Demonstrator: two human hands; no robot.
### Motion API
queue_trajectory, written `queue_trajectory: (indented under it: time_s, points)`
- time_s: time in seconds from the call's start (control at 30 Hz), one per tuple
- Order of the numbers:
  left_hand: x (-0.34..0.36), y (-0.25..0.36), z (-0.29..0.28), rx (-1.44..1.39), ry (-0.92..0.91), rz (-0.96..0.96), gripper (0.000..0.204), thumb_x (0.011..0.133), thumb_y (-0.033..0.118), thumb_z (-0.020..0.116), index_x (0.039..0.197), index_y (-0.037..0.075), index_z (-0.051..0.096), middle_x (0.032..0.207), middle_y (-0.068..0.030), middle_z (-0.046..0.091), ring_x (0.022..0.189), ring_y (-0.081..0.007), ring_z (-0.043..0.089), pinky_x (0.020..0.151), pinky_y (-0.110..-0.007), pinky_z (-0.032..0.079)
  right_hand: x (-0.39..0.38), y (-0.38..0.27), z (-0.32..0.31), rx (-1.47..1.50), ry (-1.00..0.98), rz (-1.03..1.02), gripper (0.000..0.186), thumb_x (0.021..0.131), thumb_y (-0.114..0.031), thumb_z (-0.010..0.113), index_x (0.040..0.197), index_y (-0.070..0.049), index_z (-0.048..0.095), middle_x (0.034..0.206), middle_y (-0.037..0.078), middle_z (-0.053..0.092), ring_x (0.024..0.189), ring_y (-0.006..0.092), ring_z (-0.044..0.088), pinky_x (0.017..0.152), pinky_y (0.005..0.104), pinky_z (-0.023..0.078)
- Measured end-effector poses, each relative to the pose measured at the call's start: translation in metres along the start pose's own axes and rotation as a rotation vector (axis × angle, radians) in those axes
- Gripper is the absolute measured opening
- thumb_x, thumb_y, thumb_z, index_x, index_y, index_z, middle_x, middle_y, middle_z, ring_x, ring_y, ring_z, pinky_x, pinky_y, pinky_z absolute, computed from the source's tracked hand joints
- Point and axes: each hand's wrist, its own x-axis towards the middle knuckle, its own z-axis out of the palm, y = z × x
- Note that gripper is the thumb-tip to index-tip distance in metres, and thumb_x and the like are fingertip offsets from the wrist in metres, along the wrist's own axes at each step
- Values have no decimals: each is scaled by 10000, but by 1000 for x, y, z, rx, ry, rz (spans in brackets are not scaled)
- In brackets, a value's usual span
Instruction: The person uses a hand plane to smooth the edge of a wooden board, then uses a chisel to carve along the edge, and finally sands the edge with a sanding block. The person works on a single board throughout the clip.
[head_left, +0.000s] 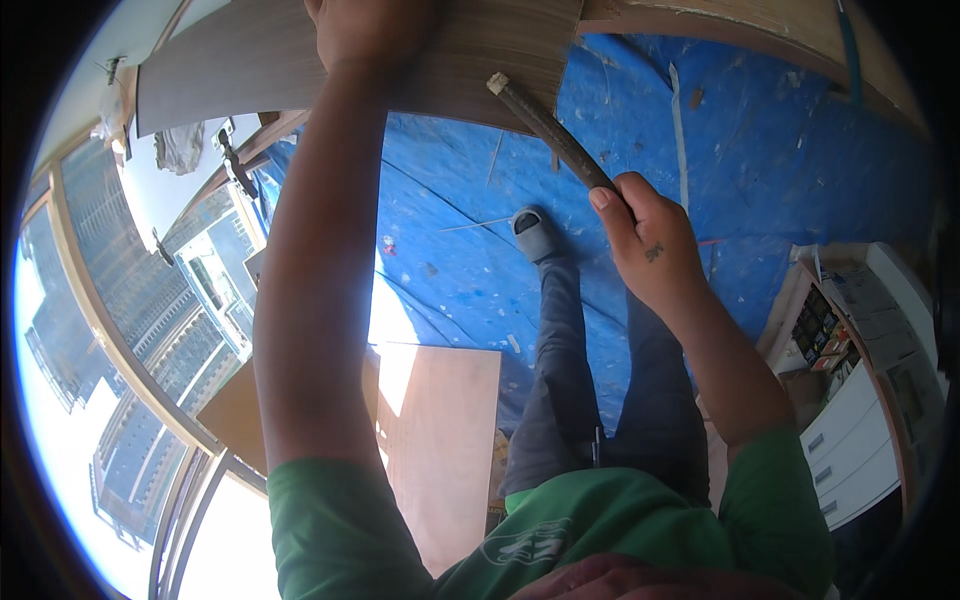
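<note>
In my right hand [650, 235] is a dark, round wooden stick [555, 135], gripped near its lower end with the thumb along it. Its pale, rough tip points up and left, over the edge of a brown wood-grain panel [480, 60]. That panel spans the top of the view. My left arm reaches up across it, and my left hand [365, 30] is over the panel at the top edge. Most of the left fingers are cut off or in shadow, so whether they hold anything is hidden.
A blue tarp [640, 120] with pale specks covers the floor under my feet. On the left are a window [130, 330] and a white board with clamps [235, 165]. A light wood board [440, 440] stands below. White drawers [850, 450] are at the right.
</note>
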Motion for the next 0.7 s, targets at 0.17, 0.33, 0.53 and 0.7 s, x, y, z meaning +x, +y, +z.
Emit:
queue_trajectory:
  time_s: [0.17, 0.33, 0.53, 0.7]
  points:
    - [-1, -1, -1, -30, -5, 1, 588, 1047, 520, 530, 1406, 63, 620, 1487, -153, 590, 1428, -315, 472, 1219, -456, 298, 20, -15, -1, -31, 52, -20, 345, 1062, -266, 639, 816, -51, 528, 581, 133, 528, 475, 262, 517, 489, 405, 384]
    - [-1, -2, 0, -18, -6, 3, 608, 1049, 531, 519, 1416, 54, 611, 1499, -146, 582, 1443, -311, 455, 1229, -456, 285, 4, -5, 2, -80, 47, -38, 368, 1083, -312, 608, 834, -50, 536, 589, 75, 492, 502, 175, 464, 496, 368, 364]
    - [-2, 0, -1, -15, -9, -10, 624, 1052, 539, 510, 1428, 50, 602, 1505, -142, 578, 1454, -306, 443, 1240, -452, 269, 8, -12, 1, -105, 54, -22, 351, 1072, -307, 616, 844, -51, 541, 584, 114, 525, 500, 259, 531, 495, 404, 395]
    - [-2, 0, -1, -24, -14, -28, 625, 1051, 538, 509, 1432, 50, 599, 1508, -136, 577, 1462, -304, 435, 1244, -444, 266, -3, -5, 4, -137, 86, -70, 340, 1067, -301, 618, 852, -46, 549, 597, 153, 558, 503, 322, 579, 503, 424, 428]
